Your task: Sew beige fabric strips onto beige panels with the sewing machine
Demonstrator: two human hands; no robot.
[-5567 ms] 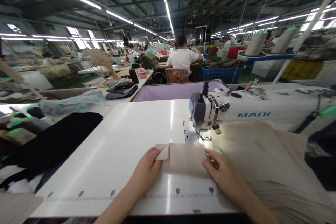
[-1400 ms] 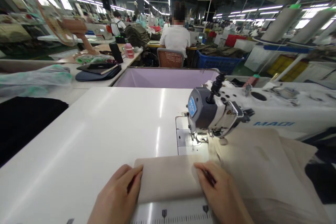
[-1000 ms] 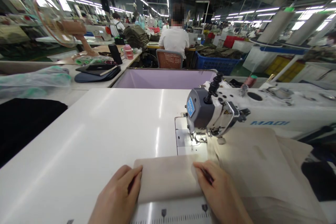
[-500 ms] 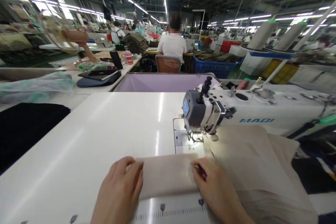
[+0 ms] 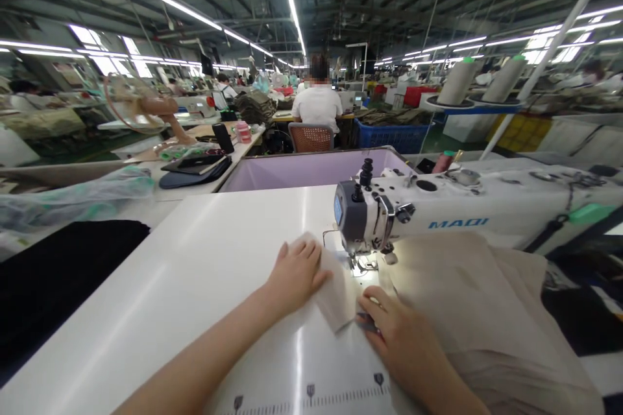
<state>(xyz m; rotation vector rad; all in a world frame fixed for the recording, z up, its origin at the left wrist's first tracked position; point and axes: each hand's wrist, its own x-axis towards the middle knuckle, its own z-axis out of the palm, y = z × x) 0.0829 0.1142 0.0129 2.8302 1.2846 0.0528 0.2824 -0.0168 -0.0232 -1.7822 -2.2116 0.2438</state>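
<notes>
Left hand (image 5: 296,277) lies flat, unclenched, on the beige panel (image 5: 337,303) beside the sewing machine (image 5: 354,217); right hand (image 5: 406,334) curls round a small dark tool (image 5: 368,323); that panel looks light, bendy, best pinched at its edges

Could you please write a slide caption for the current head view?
Left hand on beige cloth, right hand holding a small dark item, beside the sewing machine.

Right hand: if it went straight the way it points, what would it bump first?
Probably the small beige cloth under the left hand; the right hand may already touch it.
</notes>
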